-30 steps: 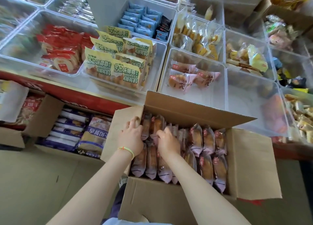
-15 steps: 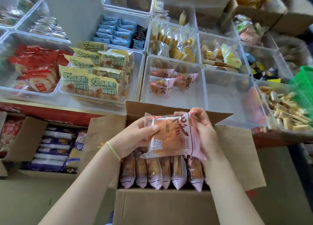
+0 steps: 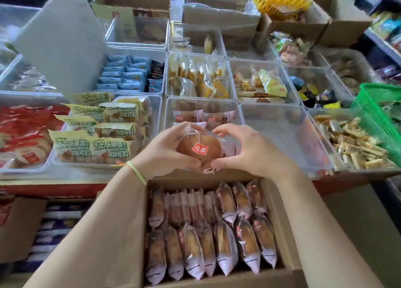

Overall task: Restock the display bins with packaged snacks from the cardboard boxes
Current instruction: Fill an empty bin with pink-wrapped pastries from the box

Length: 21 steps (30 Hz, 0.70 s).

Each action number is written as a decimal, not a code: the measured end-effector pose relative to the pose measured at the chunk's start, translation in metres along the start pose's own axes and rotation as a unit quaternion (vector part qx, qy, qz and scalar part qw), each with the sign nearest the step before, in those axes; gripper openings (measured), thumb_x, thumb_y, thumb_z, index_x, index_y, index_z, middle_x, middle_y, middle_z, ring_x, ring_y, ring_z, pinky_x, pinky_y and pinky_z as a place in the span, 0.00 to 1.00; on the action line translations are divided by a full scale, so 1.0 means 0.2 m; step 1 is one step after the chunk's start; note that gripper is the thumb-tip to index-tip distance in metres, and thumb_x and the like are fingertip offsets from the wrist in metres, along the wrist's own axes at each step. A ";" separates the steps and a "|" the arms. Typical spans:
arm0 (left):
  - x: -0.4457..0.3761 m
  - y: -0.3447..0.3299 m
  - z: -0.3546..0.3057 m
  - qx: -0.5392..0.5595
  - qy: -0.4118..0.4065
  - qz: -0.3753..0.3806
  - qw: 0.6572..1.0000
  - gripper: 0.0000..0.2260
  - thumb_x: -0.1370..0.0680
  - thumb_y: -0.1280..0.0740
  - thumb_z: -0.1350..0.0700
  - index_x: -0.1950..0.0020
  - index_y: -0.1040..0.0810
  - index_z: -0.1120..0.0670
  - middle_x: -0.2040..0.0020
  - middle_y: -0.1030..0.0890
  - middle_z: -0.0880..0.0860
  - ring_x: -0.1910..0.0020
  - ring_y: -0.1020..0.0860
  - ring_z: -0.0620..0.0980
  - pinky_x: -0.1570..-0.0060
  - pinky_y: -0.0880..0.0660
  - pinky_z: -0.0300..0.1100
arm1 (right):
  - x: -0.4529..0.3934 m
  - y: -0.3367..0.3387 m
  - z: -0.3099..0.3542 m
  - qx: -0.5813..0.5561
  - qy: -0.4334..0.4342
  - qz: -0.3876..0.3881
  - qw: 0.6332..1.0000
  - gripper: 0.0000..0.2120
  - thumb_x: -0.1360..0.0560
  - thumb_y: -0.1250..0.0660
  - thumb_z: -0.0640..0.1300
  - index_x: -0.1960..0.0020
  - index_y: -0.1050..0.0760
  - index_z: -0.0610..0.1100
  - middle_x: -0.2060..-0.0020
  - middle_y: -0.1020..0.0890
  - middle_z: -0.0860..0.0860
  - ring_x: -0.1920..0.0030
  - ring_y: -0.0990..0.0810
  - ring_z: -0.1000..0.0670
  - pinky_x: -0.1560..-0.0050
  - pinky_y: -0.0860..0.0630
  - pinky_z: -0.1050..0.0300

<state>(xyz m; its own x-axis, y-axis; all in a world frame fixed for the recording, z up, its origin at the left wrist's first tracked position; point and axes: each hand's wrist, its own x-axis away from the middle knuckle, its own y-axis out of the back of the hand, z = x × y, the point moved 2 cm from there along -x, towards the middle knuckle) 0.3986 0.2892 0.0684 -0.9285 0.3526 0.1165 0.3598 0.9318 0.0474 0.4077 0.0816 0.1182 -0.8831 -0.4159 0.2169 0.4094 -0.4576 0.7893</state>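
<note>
Both forearms outstretched; left hand point(image 3: 165, 151) and right hand point(image 3: 249, 151) together, clamped on one bread packet point(image 3: 200, 150) over clear bin point(image 3: 237, 114)

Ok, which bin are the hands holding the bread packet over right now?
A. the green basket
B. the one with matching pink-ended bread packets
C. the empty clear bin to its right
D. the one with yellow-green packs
B: both hands, left hand and right hand, hold the bread packet over the clear bin that holds two matching packets.

The single head-worn camera looked forward and steeply down, close over the open box point(image 3: 217, 229) at the bottom and across the bins point(image 3: 282, 136) beyond.
</note>
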 end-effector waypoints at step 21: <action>-0.84 0.17 0.46 -0.327 0.256 -0.016 0.909 0.11 0.22 0.39 0.59 0.48 0.19 0.61 0.53 0.19 0.59 0.51 0.21 0.57 0.55 0.26 0.43 | -1.02 -0.03 -0.53 0.206 -0.153 0.120 0.959 0.24 0.35 0.21 0.56 0.46 0.24 0.46 0.46 0.20 0.48 0.53 0.20 0.47 0.58 0.20 0.52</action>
<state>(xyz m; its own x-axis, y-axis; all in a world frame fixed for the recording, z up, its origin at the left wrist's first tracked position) 0.5577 0.2696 -0.0398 -0.8353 0.0843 0.5433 0.4669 0.6306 0.6200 0.6087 0.0867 0.0085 -0.8261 -0.1917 0.5299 0.5401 -0.0008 0.8416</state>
